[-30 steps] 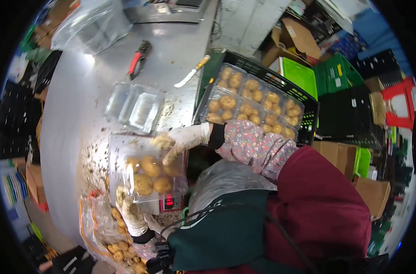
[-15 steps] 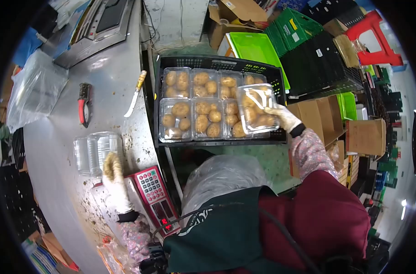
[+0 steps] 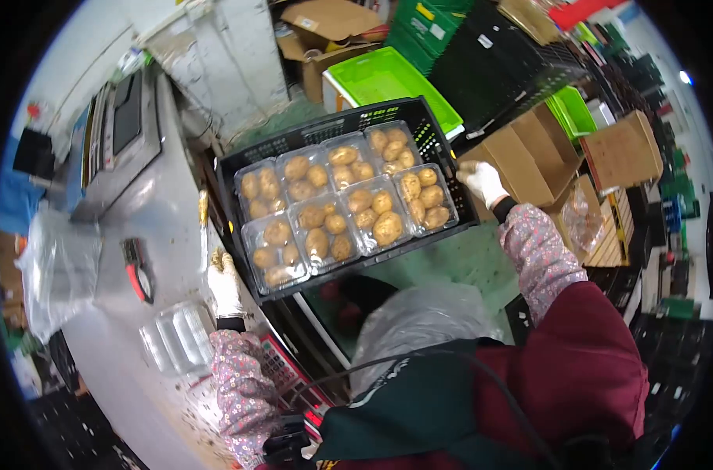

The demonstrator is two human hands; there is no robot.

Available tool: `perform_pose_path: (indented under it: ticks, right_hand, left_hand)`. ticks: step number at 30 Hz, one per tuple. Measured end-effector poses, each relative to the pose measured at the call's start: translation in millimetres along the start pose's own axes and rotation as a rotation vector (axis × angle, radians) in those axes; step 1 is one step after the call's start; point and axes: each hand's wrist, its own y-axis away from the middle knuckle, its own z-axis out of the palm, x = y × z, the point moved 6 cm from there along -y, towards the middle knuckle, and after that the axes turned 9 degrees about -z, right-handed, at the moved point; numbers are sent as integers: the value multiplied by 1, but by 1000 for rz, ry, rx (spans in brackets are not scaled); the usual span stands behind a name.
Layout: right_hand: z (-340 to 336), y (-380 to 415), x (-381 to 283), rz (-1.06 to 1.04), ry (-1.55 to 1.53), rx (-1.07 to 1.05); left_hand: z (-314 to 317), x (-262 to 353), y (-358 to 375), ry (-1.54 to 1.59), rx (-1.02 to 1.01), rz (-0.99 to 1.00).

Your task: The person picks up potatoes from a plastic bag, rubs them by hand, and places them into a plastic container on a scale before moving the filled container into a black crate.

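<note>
A black plastic crate (image 3: 261, 294) holds clear lidded punnets (image 3: 323, 235) of potatoes in two rows. My left hand (image 3: 225, 290), in a white glove with soiled fingertips, is beside the crate's near left side, fingers stretched forward and holding nothing. Close by its fingertips lies a knife (image 3: 204, 215) with a yellowish handle. At the crate's right end is my right hand (image 3: 484, 182), also gloved, its fingers loosely extended right by the rim with nothing in them. An open, clear plastic punnet (image 3: 178, 338) rests on the metal table left of my left forearm.
A red scale (image 3: 282, 364) is partly covered by my left sleeve. Red-handled shears (image 3: 137, 270) and a plastic bag (image 3: 59, 266) lie on the metal table (image 3: 110, 329). Beyond the crate stand a green tray (image 3: 392, 74) and cardboard boxes (image 3: 521, 157).
My right hand has let go of the potato punnet, now among the others in the crate, and moved to the crate's right end. My left hand has moved from the empty punnet to the crate's left side.
</note>
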Motion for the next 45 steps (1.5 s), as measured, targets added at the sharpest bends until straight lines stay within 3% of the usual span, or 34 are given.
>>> perform_pose_path:
  ticks: [1,2,4,6,8,10,12,13,15,16,18,20,22,26,33,38,45]
  right_hand:
    - [-8,-8,2,-25,8,123]
    - [-11,-18,3,6,113,151]
    - [11,-39,27,87,-41,132]
    - [49,-64,53,172,-328,-89]
    - [90,-78,74,260,-772,-102]
    - [90,-76,58,345,-820,-154]
    - [99,-77,64,370,-937,-175]
    - [97,-69,60,378,-992,-167]
    - [90,-67,53,430,-1133,-199]
    - [92,-68,50,474,-1228,-254]
    - [82,-67,51,471,-1028,-111]
    - [85,-67,53,469,-1059,-145]
    - [77,-62,51,453,-1078,-80]
    - [54,-18,58,496,-1055,-107]
    - [-93,97,81,500,-1145,65]
    - [-180,201,146,571,-1236,386]
    - [-306,412,265,469,-1437,876]
  left_hand:
    - [12,-15,-19,36,42,83]
    - [25,-30,-37,105,23,20]
    - [48,-52,-62,337,-174,-239]
    - [49,-28,-59,301,-151,-242]
    - [62,-30,-64,515,-93,-293]
    - [70,-48,-76,547,-108,-384]
    - [65,90,-14,441,-115,-132]
    - [70,71,-26,372,-149,-319]
    - [77,47,-40,383,-98,-354]
    - [81,51,-39,471,-11,-213]
    - [80,76,-18,403,-61,-373]
    - [82,27,-48,538,-106,-383]
    - [86,-29,-92,612,-341,-445]
    - [138,93,-39,429,-303,-392]
    - [227,249,9,297,-619,-241]
    - [295,377,87,224,-875,-64]
    - [394,550,288,112,-1180,149]
